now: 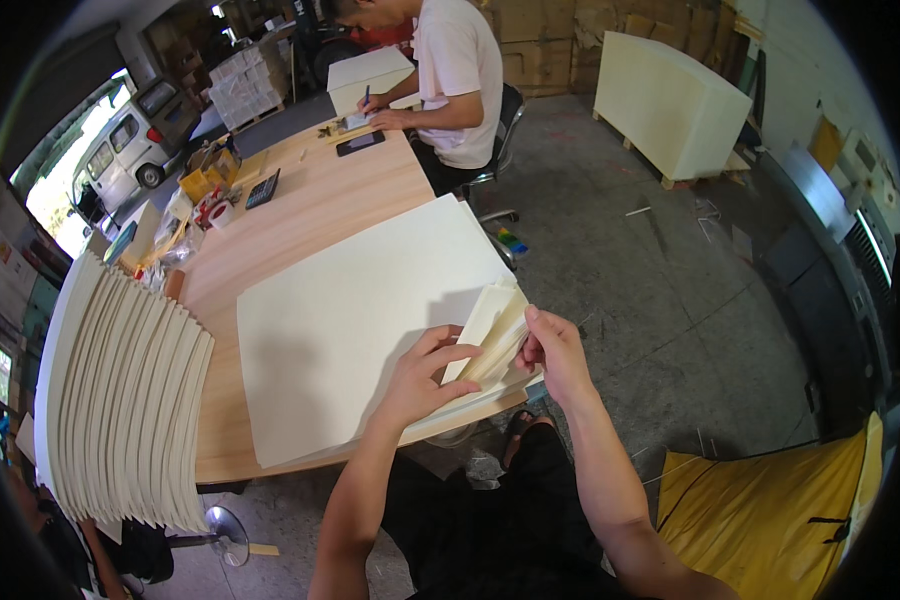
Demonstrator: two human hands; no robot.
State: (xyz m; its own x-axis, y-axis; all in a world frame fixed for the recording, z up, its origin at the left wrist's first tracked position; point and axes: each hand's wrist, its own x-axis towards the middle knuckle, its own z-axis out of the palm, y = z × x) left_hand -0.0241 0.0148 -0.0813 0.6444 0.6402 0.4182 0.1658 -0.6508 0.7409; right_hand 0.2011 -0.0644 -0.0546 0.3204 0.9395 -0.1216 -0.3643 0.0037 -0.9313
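Observation:
A bundle of narrow cream strips, which look like paper or thin card, lies at the right corner of a large white sheet. My left hand grips the bundle's left side, its thumb and fingers apart along the edge. On the other side my right hand pinches the bundle's edge between thumb and curled fingers. Some strips are fanned apart between the two hands. More sheets show beneath the large one, reaching the table's right edge.
A tall, curved stack of white sheets stands at the table's left. A person sits writing at the far end, beside a phone. A calculator and tape roll lie along the left edge. Yellow fabric is at lower right.

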